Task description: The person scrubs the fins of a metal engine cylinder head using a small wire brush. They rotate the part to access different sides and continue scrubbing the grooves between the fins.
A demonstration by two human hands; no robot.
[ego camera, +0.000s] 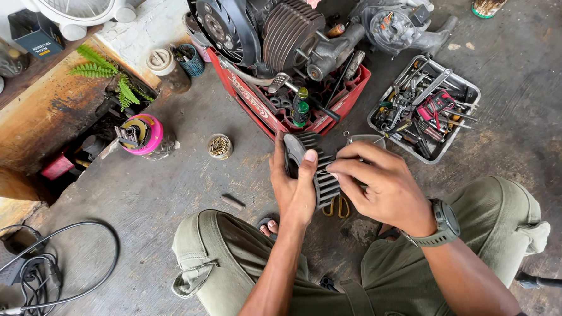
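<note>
Nearest to us are our knees in olive trousers (387, 280), spread wide as we squat on the grey concrete floor (137, 202). A toe in a sandal (269, 227) peeks out between them. On the near left, a tangle of black cable (33, 276) lies on the floor.

Just beyond the knees, we hold a dark finned engine cylinder (316, 169) between both hands, above the floor. Our left hand (295, 189) grasps its left side, thumb laid over the fins and fingers wrapped behind. Our right hand (377, 182), with a grey-green wristwatch (445, 223) on the wrist, pinches the right side of the fins with thumb and fingertips closed on them. Under the cylinder, yellow-handled scissors (339, 206) lie on the floor.

A little farther left, a small round tin of screws (219, 146) stands on the concrete, and farther left again sits a pink tub (142, 134) stuffed with small parts. A short dark bar (233, 201) lies near our left knee.

To the far right, a metal tray (464, 83) holds screwdrivers, wrenches and sockets in a heap. Straight ahead, a red plastic crate (348, 101) carries an engine (269, 29) with a fan cover and ribbed cylinder, and a green-handled screwdriver (300, 106) stands in the crate. Green fern fronds (110, 74) grow at the far left.
</note>
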